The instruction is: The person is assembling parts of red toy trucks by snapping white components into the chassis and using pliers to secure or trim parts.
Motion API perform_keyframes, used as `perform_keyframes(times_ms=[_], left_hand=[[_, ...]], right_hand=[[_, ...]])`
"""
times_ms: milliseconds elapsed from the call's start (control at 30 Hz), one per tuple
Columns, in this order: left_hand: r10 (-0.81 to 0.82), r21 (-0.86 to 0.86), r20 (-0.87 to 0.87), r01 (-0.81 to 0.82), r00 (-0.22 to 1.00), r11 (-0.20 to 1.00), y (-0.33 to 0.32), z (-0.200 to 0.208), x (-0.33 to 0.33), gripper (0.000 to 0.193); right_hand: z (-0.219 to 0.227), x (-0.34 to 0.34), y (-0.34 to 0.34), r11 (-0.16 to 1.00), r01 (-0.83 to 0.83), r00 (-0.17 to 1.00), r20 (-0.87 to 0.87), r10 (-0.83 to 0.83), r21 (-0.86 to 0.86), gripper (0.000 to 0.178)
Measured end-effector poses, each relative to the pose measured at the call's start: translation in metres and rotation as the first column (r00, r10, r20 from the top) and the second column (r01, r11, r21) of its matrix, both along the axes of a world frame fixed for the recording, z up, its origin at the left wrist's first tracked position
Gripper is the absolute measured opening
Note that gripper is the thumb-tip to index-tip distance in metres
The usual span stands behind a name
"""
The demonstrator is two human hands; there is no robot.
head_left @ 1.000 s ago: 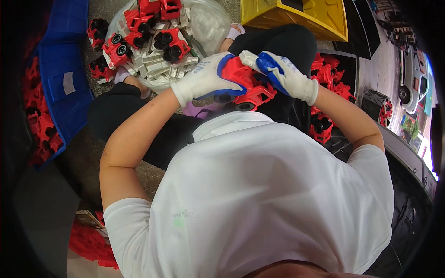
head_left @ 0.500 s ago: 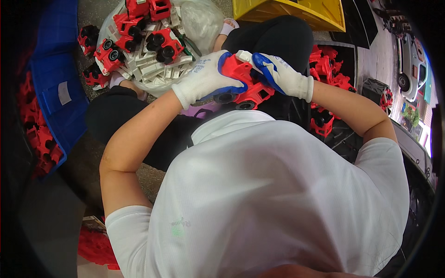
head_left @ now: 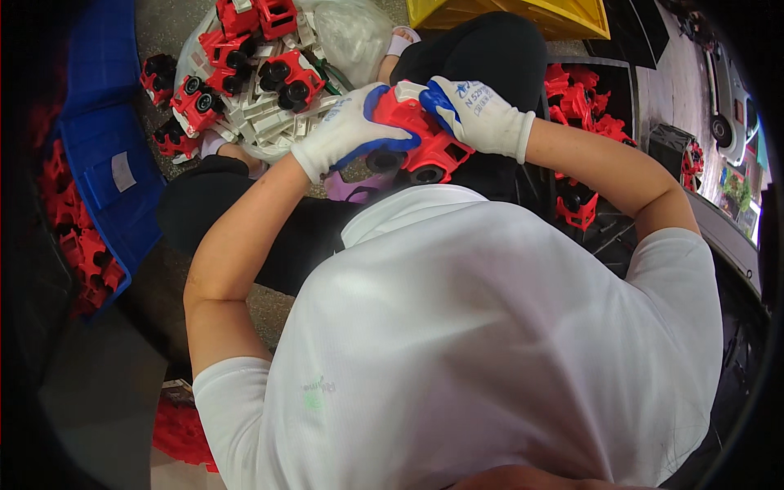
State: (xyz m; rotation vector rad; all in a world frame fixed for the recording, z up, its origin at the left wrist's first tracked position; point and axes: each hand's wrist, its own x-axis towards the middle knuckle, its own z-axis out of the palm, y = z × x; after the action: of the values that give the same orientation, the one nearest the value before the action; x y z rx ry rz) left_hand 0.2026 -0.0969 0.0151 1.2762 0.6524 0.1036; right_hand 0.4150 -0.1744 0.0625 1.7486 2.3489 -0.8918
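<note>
My left hand [head_left: 351, 131], in a white glove with a blue palm, is closed round the front of a red toy truck [head_left: 437, 147] with black wheels, held above my lap. A white plastic piece [head_left: 407, 91] sits at the truck's far end, between my two hands. My right hand [head_left: 478, 117], gloved alike, has its fingers bent against the truck beside that piece. Its fingertips are partly hidden. Beyond my left hand, a clear plastic bag [head_left: 355, 41] holds many white plastic parts [head_left: 278, 122], with several red toy trucks [head_left: 291, 80] lying on them.
At the left stands a blue bin [head_left: 110, 175] with red truck parts [head_left: 90, 253] next to it. A yellow bin [head_left: 563, 18] is at the far side. A dark crate [head_left: 612, 77] with more red trucks [head_left: 576, 98] stands to the right. My dark-trousered legs [head_left: 482, 53] frame the work.
Both hands and the truck have shifted slightly left. The white piece sits farther left, against the truck's far end, and my right hand has moved in with it.
</note>
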Motion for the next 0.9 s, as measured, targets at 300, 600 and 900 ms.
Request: perform_keyframes(times_ms=[300,600,900], left_hand=[[-0.044,0.790,0.081,-0.037,0.996,0.612,0.009,0.005,-0.016,0.080],[0.015,0.808,0.050,-0.050,0.999,0.587,0.011,0.008,-0.020,0.072],[0.233,0.444,0.228,-0.314,0.945,0.839,0.019,0.007,-0.033,0.081]], right_hand=[[0.010,-0.006,-0.001,0.955,-0.098,0.994,-0.023,0.109,0.280,0.067],[0.039,-0.011,0.026,0.875,-0.405,0.889,0.339,0.308,0.265,0.062],[-0.003,-0.028,0.050,0.892,-0.028,0.974,-0.187,0.125,0.452,0.054]])
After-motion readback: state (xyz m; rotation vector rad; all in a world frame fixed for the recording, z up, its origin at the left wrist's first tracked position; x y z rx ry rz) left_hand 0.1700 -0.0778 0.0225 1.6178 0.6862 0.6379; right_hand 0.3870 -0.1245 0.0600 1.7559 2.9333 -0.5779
